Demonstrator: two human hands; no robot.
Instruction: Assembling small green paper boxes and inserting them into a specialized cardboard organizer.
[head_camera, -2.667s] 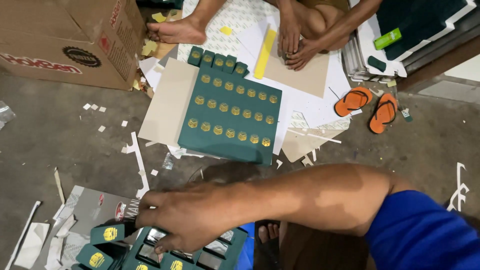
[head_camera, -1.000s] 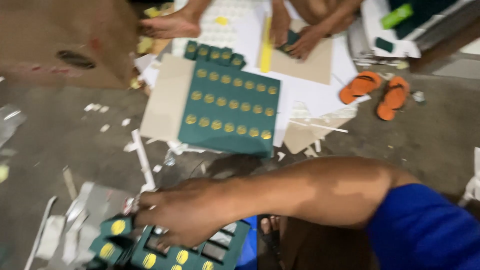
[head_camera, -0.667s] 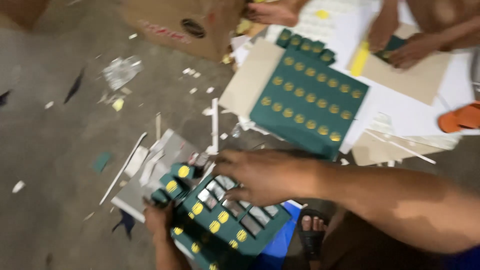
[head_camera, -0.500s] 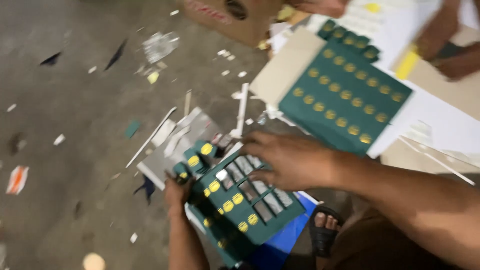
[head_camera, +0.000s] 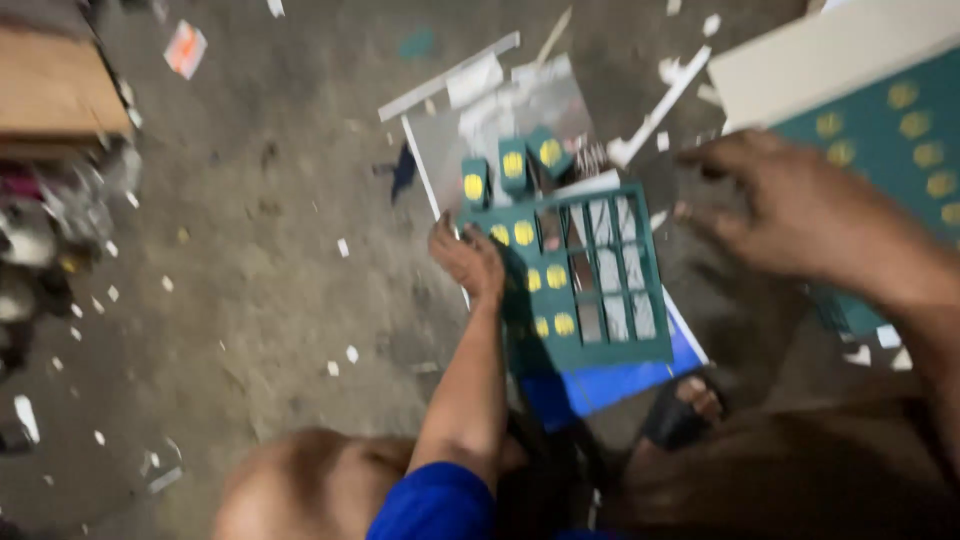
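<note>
Green cardboard grid tray (head_camera: 575, 280) with yellow round dots lies on the grey floor (head_camera: 260, 260), over a blue sheet (head_camera: 625, 375). Left hand (head_camera: 468, 262) pinches its left edge; right hand (head_camera: 800, 215) hovers spread, near its right side, above a green dotted sheet (head_camera: 905, 130).

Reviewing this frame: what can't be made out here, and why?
Head view only, and motion-blurred throughout.
- Left hand: its fingertips lie at the edge of the green die-cut sheet; blur hides whether they pinch or only press it.
- Right hand: fingers smeared; whether it touches anything is unclear.
- Yellow round marks on the sheet: too blurred to make out.
- Large green sheet: cut off by the right edge.
- Clutter at the left edge: dark, blurred, unidentifiable.
</note>
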